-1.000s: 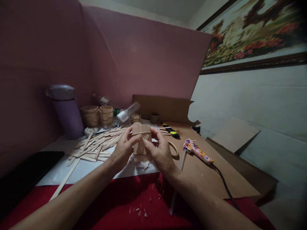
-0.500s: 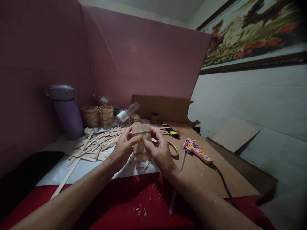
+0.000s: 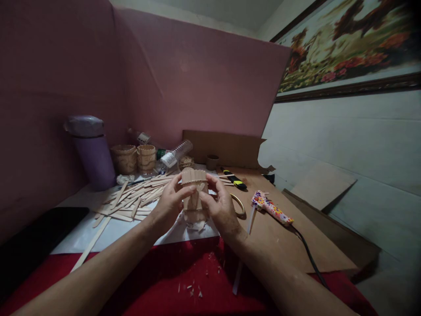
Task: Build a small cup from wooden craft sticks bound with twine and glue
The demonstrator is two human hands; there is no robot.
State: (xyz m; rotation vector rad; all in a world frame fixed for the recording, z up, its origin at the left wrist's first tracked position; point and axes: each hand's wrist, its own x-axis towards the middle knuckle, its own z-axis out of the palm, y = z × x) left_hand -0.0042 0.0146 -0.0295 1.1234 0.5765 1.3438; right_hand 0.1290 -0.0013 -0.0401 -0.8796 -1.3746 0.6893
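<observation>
Between my hands stands a small cup made of wooden craft sticks [image 3: 194, 202], with twine-like bands near its top and bottom and a pale decoration on its front. My left hand [image 3: 174, 195] is closed round its left side, thumb on the front. On the right side my right hand [image 3: 219, 204] grips it, the thumb pressing by the decoration. The fingertips behind the cup are hidden. Left of it lies a pile of loose craft sticks [image 3: 138, 197] on white paper [image 3: 98, 239]. A floral hot glue gun [image 3: 271, 208] rests to the right with a clear glue stick [image 3: 251, 219].
A roll of tape [image 3: 241, 206] and a yellow-black utility knife [image 3: 235, 179] lie right of the cup. Behind are two stick cups [image 3: 146, 159], a plastic bottle [image 3: 174, 156] and a small brown pot [image 3: 212, 162]. A purple tumbler [image 3: 94, 158] stands left. Wood scraps dot the red cloth [image 3: 171, 281].
My right thumb has shifted slightly on the front of the cup. Both hands keep their hold, and the view has moved very little.
</observation>
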